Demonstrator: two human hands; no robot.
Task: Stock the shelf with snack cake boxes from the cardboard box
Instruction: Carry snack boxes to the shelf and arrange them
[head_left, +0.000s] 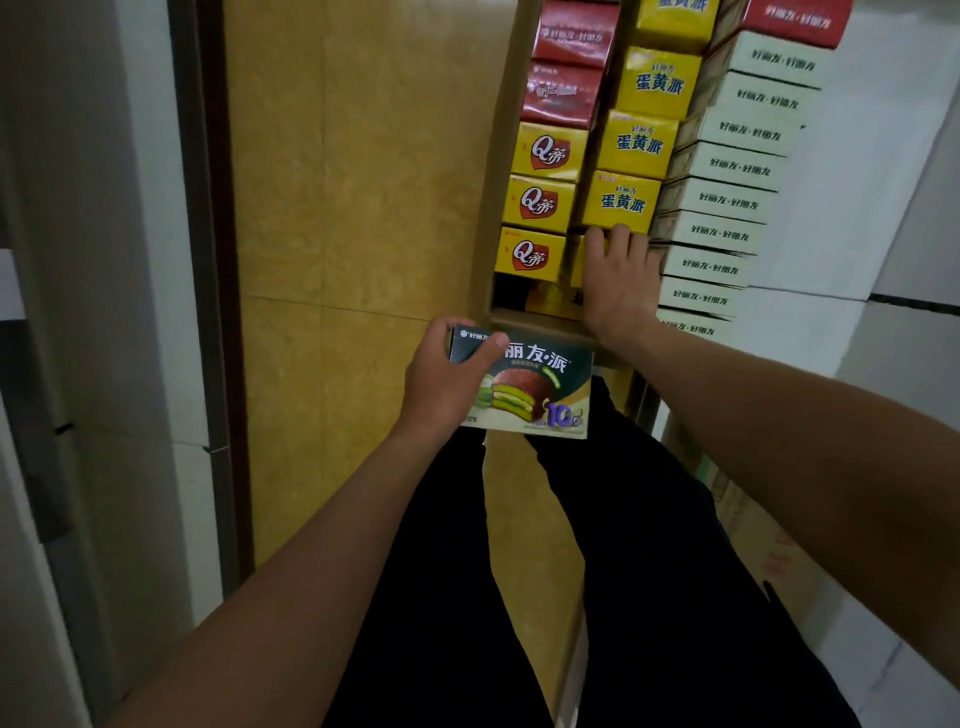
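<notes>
My left hand (447, 382) grips the left end of a dark green snack cake box (540, 387) with a green-filled cake pictured on its front, held just in front of the cardboard box's near edge. My right hand (618, 280) reaches into the open cardboard box (519, 314) and lies over a yellow snack box (576, 260) at the near end of the middle row; its fingertips touch the yellow box (623, 202) behind. I cannot make out whether its fingers curl round anything. Rows of yellow and red boxes fill the cardboard box.
A row of white snack boxes (727, 197) stands along the right, beside white shelving (883, 208). The tan tiled floor (363, 208) lies to the left, bordered by a dark door frame (208, 260). My black trouser legs (571, 571) are below, with another cardboard carton (753, 530) at my right.
</notes>
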